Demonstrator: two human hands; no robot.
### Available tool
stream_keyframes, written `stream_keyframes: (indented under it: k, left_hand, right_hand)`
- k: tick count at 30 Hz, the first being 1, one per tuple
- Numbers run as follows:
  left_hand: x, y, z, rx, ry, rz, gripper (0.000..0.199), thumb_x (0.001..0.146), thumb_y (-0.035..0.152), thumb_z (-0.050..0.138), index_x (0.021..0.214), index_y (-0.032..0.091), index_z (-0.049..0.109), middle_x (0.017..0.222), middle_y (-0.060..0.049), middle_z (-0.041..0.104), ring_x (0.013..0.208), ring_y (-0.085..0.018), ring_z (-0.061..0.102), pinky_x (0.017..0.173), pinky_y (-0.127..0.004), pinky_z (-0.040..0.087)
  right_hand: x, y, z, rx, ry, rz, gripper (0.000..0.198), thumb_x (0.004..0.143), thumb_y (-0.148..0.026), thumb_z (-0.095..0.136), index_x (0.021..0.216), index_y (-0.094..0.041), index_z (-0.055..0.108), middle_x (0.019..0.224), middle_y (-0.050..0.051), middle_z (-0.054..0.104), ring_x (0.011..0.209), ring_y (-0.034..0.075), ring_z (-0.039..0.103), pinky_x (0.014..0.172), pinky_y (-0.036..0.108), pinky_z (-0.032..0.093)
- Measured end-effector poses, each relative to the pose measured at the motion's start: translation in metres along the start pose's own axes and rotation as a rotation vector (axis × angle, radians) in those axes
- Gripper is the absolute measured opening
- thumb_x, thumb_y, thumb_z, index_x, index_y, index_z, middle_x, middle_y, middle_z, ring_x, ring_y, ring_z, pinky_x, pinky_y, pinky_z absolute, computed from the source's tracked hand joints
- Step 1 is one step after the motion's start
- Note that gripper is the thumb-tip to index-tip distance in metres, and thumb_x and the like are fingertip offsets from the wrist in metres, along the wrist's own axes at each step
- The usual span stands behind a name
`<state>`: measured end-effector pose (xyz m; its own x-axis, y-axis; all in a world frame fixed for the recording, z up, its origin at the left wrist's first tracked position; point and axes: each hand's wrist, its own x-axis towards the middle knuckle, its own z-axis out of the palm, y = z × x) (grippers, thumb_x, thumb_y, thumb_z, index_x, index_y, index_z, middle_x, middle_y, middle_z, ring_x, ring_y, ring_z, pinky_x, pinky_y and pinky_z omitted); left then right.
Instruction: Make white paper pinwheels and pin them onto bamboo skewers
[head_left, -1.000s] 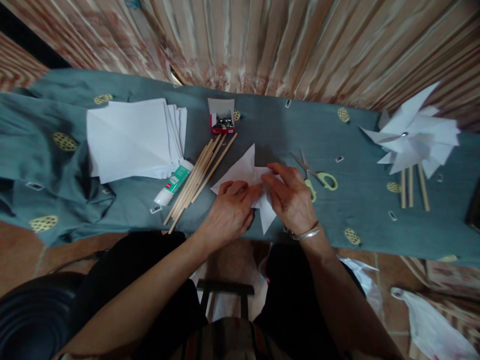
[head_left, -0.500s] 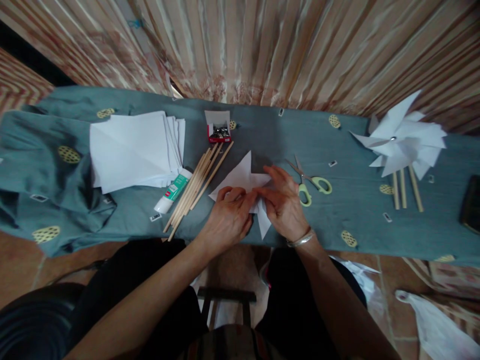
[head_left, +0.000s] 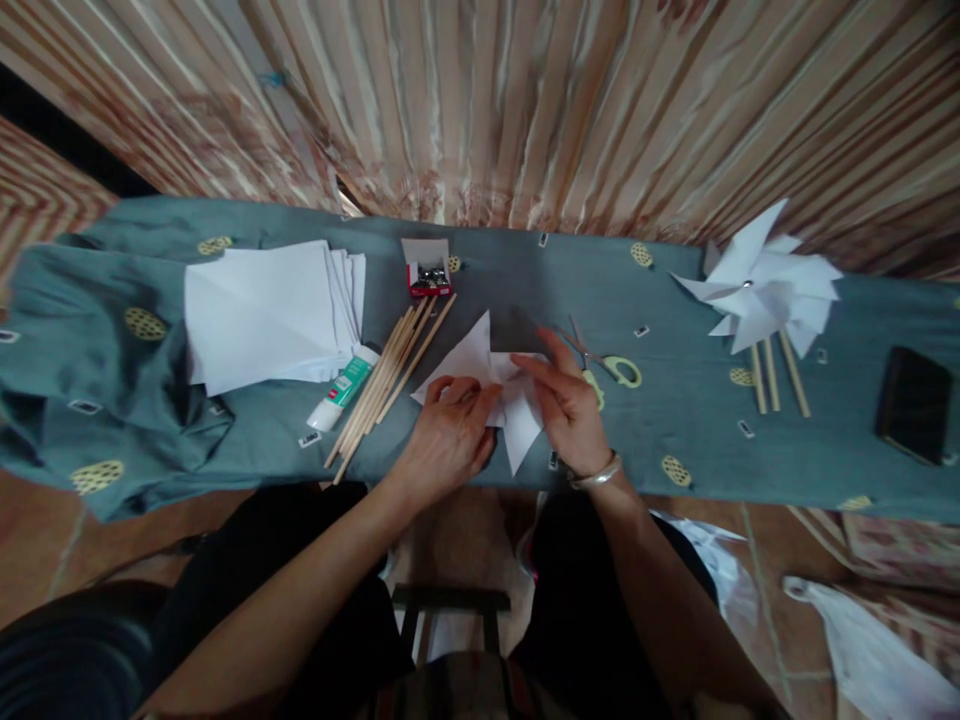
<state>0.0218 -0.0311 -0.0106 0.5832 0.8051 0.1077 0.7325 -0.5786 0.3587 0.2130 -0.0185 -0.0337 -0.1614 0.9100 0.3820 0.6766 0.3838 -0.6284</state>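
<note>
A white paper pinwheel (head_left: 523, 423), partly folded, lies on the cloth in front of me. My left hand (head_left: 452, 428) is closed on it, thumb and fingers pressing the folded paper near its middle. To the right, my right hand (head_left: 571, 408) has its fingers apart, with the fingertips over the paper's right side; whether they touch it I cannot tell. Green-handled scissors (head_left: 619, 371) lie just beyond my right hand, their nearer handle partly hidden by it. Left of the paper rest several thin wooden sticks (head_left: 388, 378) and a glue stick (head_left: 343, 389).
A stack of white paper (head_left: 262, 315) lies at left. An open small box (head_left: 429, 275) of shiny metal pieces stands behind the sticks. Finished pinwheels (head_left: 772, 290) on sticks and a dark phone-like object (head_left: 913, 404) lie at right. A pleated curtain (head_left: 480, 110) hangs behind the table.
My right hand has drawn back from the paper's middle and its fingers have spread. My left hand stays on the paper. The view has shifted slightly to the right.
</note>
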Motion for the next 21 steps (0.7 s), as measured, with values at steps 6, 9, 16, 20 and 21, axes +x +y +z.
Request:
stream_keyframes:
  k: [6,9,16,20,21]
  left_hand:
    - [-0.001,0.0,0.0,0.012,0.005,0.005,0.045,0.083,0.016,0.051,0.128,0.009,0.051,0.106,-0.015,0.069,0.112,-0.03,0.054,0.097,-0.049,0.041]
    - [-0.002,0.001,0.0,0.002,0.007,-0.002,0.045,0.084,0.016,0.051,0.128,0.009,0.051,0.108,-0.015,0.069,0.113,-0.03,0.054,0.098,-0.049,0.04]
    - [-0.002,-0.001,0.005,-0.011,0.035,-0.001,0.047,0.083,0.016,0.052,0.129,0.009,0.05,0.107,-0.015,0.07,0.113,-0.03,0.054,0.098,-0.049,0.04]
    - [-0.003,-0.002,0.009,-0.028,0.042,-0.014,0.047,0.083,0.017,0.053,0.129,0.009,0.051,0.108,-0.015,0.07,0.114,-0.031,0.054,0.099,-0.05,0.039]
    - [-0.003,-0.002,0.01,-0.03,0.043,-0.017,0.047,0.083,0.018,0.053,0.129,0.009,0.051,0.108,-0.016,0.07,0.114,-0.031,0.054,0.098,-0.05,0.039]
  right_hand:
    - [-0.001,0.018,-0.023,-0.22,0.157,0.119,0.034,0.092,-0.022,0.046,0.117,-0.017,0.067,0.115,0.012,0.072,0.109,0.026,0.066,0.096,0.048,0.052]
    - [-0.006,0.022,-0.026,-0.301,0.099,0.111,0.032,0.092,-0.026,0.048,0.114,-0.015,0.069,0.109,0.013,0.074,0.102,0.027,0.067,0.091,0.047,0.053]
    - [-0.011,0.016,-0.027,-0.343,0.032,0.029,0.033,0.093,-0.028,0.049,0.116,-0.012,0.067,0.111,0.014,0.073,0.103,0.027,0.065,0.094,0.043,0.051]
    - [-0.016,0.014,-0.035,-0.415,0.078,0.084,0.032,0.094,-0.026,0.045,0.11,-0.014,0.07,0.105,0.013,0.075,0.096,0.025,0.066,0.089,0.038,0.052]
    - [-0.018,0.014,-0.036,-0.441,0.081,0.122,0.032,0.094,-0.027,0.044,0.107,-0.015,0.071,0.101,0.012,0.076,0.092,0.025,0.067,0.086,0.037,0.052]
